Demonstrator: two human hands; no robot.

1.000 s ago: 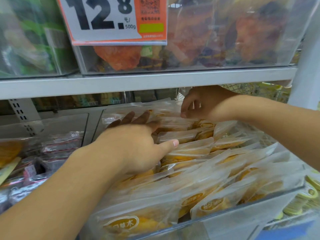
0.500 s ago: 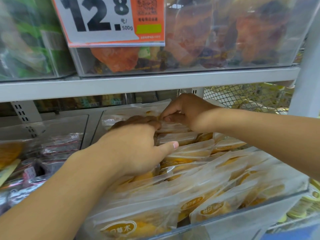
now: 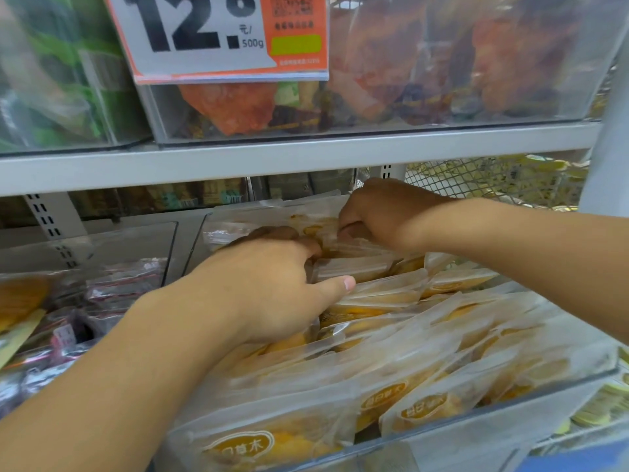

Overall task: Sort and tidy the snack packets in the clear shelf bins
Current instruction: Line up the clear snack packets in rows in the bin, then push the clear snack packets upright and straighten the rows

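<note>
Yellow snack packets (image 3: 391,362) fill a clear bin (image 3: 483,434) on the lower shelf. They stand in rows, one behind the other, and lean back a little. Each one is frosty white with a yellow label on the front.

Both hands are at the back of the bin, at about 12 o'clock from its middle. The left hand (image 3: 272,287) lies on top of the packets, palm down. Its thumb sticks out toward 3 o'clock and touches a packet top. Its fingers bend down over the far packets, but I cannot tell if they grab one.

The right hand (image 3: 384,216) comes in from 3 o'clock. Its fingers are curled tight and pinch the top edge of a packet in the back row (image 3: 306,223). The two hands are very near each other, almost touching.

At 9 o'clock from the yellow packets sits another clear bin with dark purple packets (image 3: 112,294). Up at 12 o'clock, over a grey shelf edge (image 3: 272,158), is a bin of orange-red snacks (image 3: 425,63). A white and orange price sign (image 3: 218,35) hangs on its front.
</note>
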